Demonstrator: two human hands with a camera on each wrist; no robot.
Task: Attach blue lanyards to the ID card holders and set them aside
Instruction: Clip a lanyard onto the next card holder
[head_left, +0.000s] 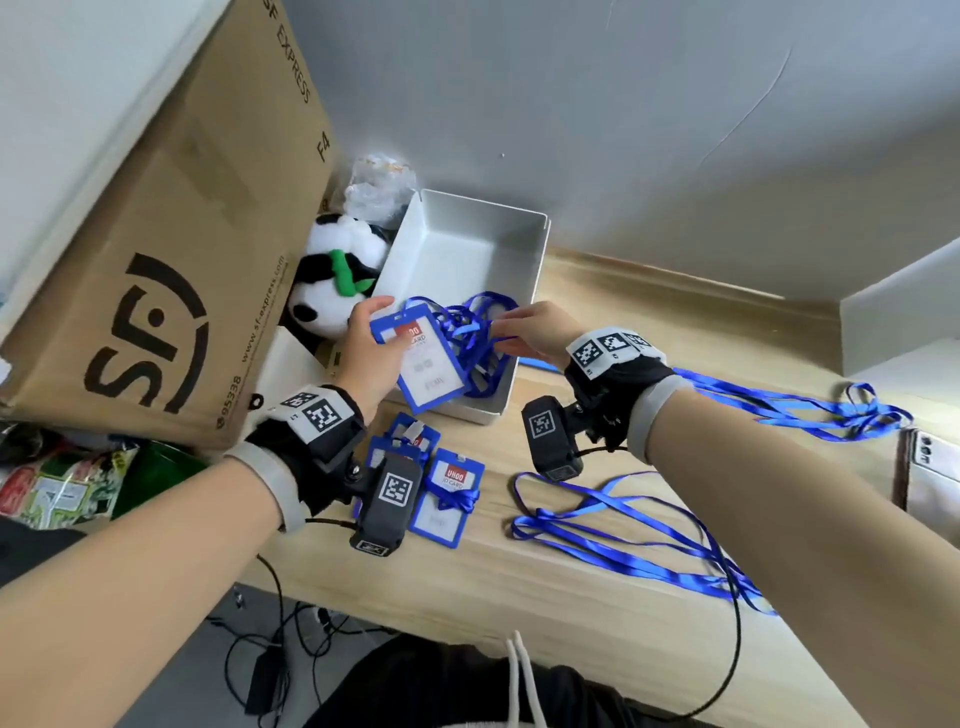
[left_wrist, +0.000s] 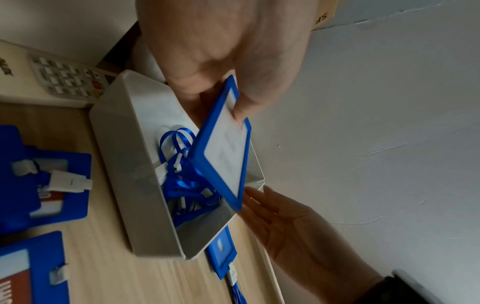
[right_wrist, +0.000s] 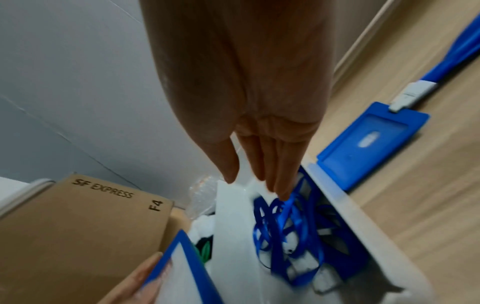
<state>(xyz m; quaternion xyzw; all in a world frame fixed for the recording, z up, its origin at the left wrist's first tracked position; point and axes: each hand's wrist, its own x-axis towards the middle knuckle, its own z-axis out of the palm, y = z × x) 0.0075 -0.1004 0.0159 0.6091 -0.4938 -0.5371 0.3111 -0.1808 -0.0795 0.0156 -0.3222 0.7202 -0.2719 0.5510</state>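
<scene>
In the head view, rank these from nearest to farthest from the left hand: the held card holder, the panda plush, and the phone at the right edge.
From the left hand:
1. held card holder, gripped in it, over the white box.
2. panda plush, just behind, beside the cardboard box.
3. phone, far right table edge.

The left wrist camera (head_left: 387, 501) covers most of the stack of ID card holders (head_left: 402, 439) on the bench (head_left: 519, 577) in the head view, so their number cannot be told. The held ID card holder (head_left: 423, 358) hides part of the tangled blue lanyards (head_left: 475, 332) in the white box (head_left: 462, 244) — how many lie there is unclear. Its small print is too blurred to read. In the right wrist view the lanyards (right_wrist: 285, 230) smear with blur, and the left hand (right_wrist: 135, 281) is cut by the bottom edge. A phone (head_left: 930, 470) runs off the right edge of the head view — a keypad (left_wrist: 67, 80) in the left wrist view is too soft to read.
</scene>
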